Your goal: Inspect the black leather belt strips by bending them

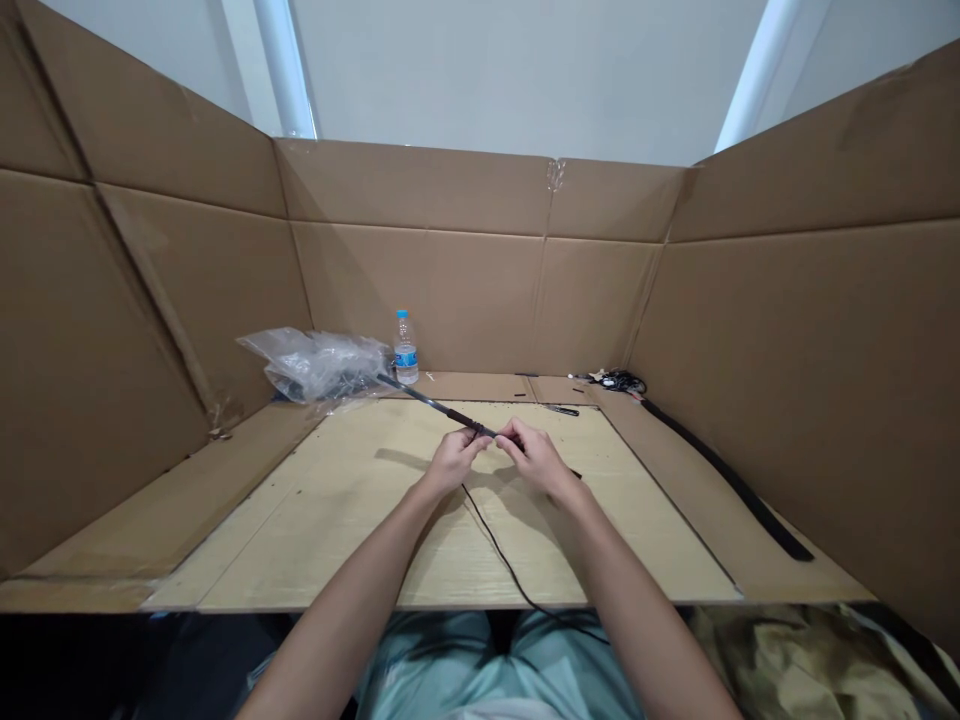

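Note:
Both my hands are raised over the middle of the board, close together. A thin dark rod (425, 399) slants from the far left down to my fingers, with a dark brown wrapped section (463, 418) near them. My left hand (456, 456) is closed in a pinch on the rod just past that section. Beside it, my right hand (531, 452) also pinches the rod, thumb against fingers. Below my left hand a thin black cable (495, 545) runs down over the board's front edge to my lap. The exact spot the fingertips grip is partly hidden.
Cardboard walls (420, 280) enclose the board (300, 530) on three sides. At the back stand a water bottle (406, 358) and a clear plastic bag (322, 362). Bundled black wires (619, 380), a long black strip (724, 478) and a small dark tool (562, 410) lie towards the right.

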### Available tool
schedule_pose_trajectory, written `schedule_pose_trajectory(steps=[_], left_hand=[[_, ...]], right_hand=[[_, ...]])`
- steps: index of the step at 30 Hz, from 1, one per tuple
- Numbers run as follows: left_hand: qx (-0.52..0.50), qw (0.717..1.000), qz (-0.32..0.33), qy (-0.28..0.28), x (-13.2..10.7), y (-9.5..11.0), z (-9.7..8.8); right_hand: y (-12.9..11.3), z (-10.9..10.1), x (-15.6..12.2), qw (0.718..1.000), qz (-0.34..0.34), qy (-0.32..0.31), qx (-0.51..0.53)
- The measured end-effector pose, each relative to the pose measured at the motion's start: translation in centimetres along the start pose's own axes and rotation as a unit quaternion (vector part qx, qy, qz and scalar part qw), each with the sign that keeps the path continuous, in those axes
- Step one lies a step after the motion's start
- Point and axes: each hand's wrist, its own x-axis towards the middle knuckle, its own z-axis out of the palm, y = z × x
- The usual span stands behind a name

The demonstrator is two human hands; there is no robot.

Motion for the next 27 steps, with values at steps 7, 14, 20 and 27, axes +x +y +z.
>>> schedule_pose_trajectory(steps=[7,14,20,27], left_hand=[[-0.068,0.997,-0.029,0.014,-0.1,0.4,0.6],[-0.194,0.976,-0.084,0.051,0.0,0.6,1.3],[-0.232,0.963,-0.107,0.086,-0.1,0.8,1.4],[-0.257,0.955,-0.123,0.086,-0.2,1.4,1.6]], right_hand=[[0.5,0.5,0.1,0.998,0.035,0.041,-0.023],[0.6,0.8,0.8,0.998,0.035,0.047,0.010],[0.7,1.1,1.3,0.997,0.074,0.036,0.014],[0.4,0.9,1.2,0.995,0.088,0.049,-0.008]])
